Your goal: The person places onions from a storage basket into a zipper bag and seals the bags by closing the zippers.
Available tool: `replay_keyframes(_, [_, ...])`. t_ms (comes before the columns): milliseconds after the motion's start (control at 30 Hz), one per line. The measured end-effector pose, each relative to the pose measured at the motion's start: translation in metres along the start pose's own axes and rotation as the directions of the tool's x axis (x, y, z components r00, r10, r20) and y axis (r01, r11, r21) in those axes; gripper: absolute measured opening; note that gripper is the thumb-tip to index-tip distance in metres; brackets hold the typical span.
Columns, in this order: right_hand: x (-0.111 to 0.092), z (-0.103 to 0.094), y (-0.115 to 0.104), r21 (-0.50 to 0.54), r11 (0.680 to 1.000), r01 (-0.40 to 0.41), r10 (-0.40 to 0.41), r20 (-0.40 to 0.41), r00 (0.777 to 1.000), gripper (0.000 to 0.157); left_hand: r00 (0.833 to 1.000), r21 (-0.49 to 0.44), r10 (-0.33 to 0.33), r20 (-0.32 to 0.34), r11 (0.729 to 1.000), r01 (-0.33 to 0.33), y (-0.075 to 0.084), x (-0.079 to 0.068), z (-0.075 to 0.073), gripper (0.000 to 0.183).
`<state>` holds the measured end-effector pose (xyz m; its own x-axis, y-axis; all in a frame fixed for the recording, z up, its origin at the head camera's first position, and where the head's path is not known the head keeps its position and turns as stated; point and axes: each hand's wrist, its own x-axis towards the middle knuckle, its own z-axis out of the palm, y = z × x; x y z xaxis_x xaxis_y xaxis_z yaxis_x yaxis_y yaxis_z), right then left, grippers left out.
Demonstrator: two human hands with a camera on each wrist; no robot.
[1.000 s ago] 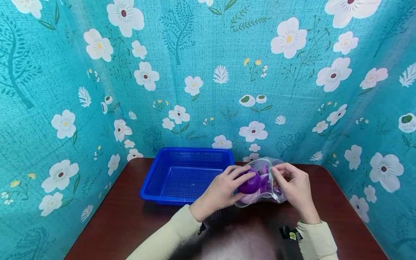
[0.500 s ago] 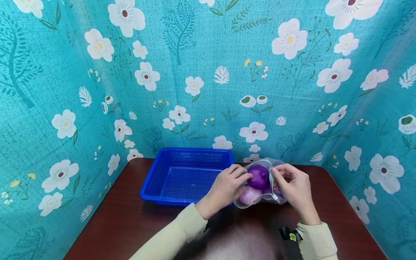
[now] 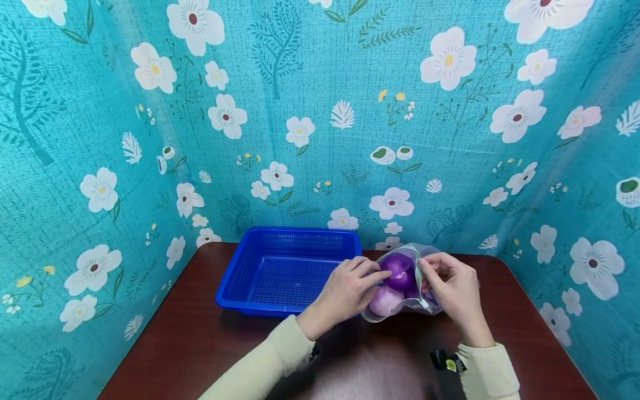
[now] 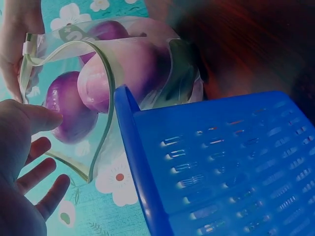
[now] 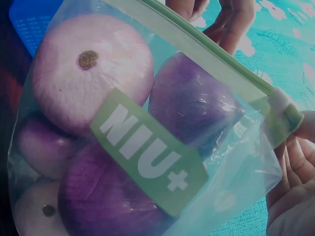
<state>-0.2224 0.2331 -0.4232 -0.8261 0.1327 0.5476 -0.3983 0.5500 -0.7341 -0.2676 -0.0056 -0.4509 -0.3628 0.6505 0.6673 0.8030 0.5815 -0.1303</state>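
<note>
A clear zip bag (image 5: 150, 152) with a green seal and a "NIU+" label lies on its side, its mouth toward the left. Inside are several red onions; a glossy purple one (image 3: 398, 271) sits near the mouth above a paler one (image 3: 386, 301). My left hand (image 3: 350, 286) is at the opening, fingers loosely spread and fingertips right by the purple onion; its thumb overlaps that onion in the left wrist view. With thumb and fingers, my right hand (image 3: 452, 283) pinches the bag's mouth edge near the slider (image 5: 283, 105).
A blue slotted plastic basket (image 3: 231, 278) stands left of the bag, its right side close to my left hand. Both are on a dark reddish-brown table (image 3: 200, 355). Flowered teal cloth (image 3: 320, 139) hangs behind and at both sides.
The purple onion has moved right, deeper into the bag. My left hand has let go of it and drawn back slightly left. My right hand keeps its hold on the bag.
</note>
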Motion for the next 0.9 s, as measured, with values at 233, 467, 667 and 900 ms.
replay_keyframes(233, [0.001,0.0,-0.001,0.008,1.0,0.006,-0.006,-0.004,1.0,0.008,0.992,-0.071,-0.105,-0.067,0.992,0.1,-0.013,-0.007,0.0,0.024])
replay_keyframes(467, [0.001,0.001,0.001,0.007,1.0,-0.001,0.001,0.004,1.0,0.009,0.953,-0.106,-0.29,0.086,0.949,0.298,-0.023,-0.01,0.004,0.031])
replay_keyframes(667, [0.001,0.002,0.003,-0.001,1.0,-0.003,0.003,0.007,1.0,0.008,0.945,-0.105,-0.301,0.128,0.943,0.314,-0.021,-0.008,0.008,0.011])
replay_keyframes(900, [-0.002,-0.001,0.002,-0.001,1.0,0.006,-0.006,0.007,1.0,0.008,0.94,-0.15,-0.319,0.122,0.93,0.335,-0.02,0.0,0.009,0.009])
